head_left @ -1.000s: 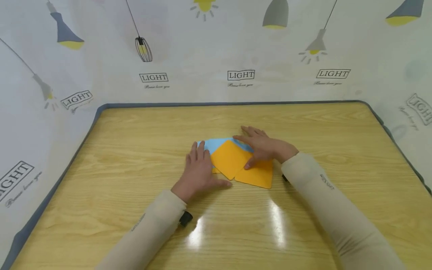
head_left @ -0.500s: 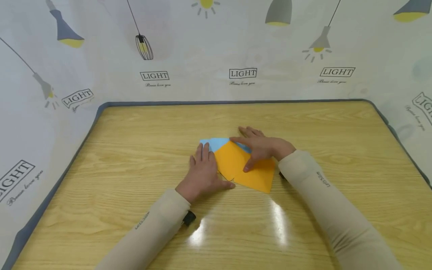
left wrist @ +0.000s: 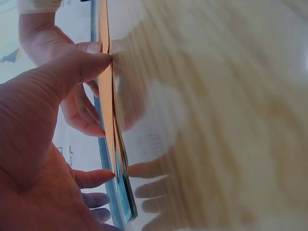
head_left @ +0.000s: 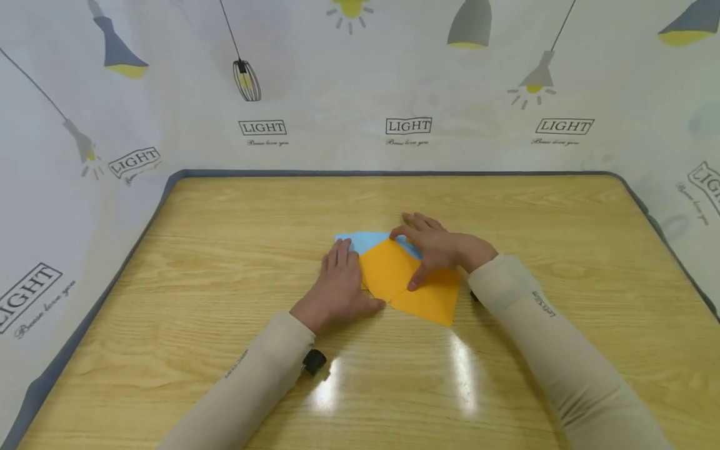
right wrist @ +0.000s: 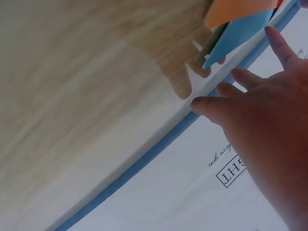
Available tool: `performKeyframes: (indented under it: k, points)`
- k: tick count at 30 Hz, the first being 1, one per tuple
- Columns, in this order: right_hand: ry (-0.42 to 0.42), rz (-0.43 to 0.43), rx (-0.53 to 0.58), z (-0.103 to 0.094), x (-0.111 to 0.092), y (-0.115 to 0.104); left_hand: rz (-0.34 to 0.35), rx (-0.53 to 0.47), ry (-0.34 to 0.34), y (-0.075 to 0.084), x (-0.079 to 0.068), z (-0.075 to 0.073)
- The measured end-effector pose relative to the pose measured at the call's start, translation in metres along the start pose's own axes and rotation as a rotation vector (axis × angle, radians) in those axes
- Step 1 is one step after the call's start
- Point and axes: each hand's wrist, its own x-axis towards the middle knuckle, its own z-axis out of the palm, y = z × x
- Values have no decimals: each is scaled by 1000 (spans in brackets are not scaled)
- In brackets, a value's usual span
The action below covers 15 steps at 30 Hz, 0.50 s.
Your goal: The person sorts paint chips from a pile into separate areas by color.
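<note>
An orange square card [head_left: 388,270] lies cornerwise on top at the table's middle. Under it another orange card [head_left: 433,301] spreads toward the lower right, and a light blue card [head_left: 365,240] shows behind. My left hand [head_left: 339,292] is along the left side of the cards, its fingers fairly straight and its thumb at the front corner; in the left wrist view the thumbtip touches the orange edge. My right hand [head_left: 441,249] spans the right side, index fingertip bent at the top corner of the upper orange card, thumb on its lower right edge. The other fingers spread behind the cards.
The glossy wooden table [head_left: 225,250] carries the cards and ends in a grey-blue border [head_left: 394,173]. Behind it hangs a white backdrop [head_left: 337,81] printed with lamps. A small black device [head_left: 314,361] sits at the left wrist.
The lower right orange card has turned slightly, its front corner coming nearer. My right index finger is more bent at the top corner. The left fingers and thumb have drawn closer in.
</note>
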Motion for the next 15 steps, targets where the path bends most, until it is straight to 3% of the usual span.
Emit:
performKeyframes:
  k: [8,15]
  points:
    - [22,-10,7,1,0,0,21,9,-17,-3,2,-2]
    - [-18,29,1,1,-1,-1,33,7,-3,-3,4,-2]
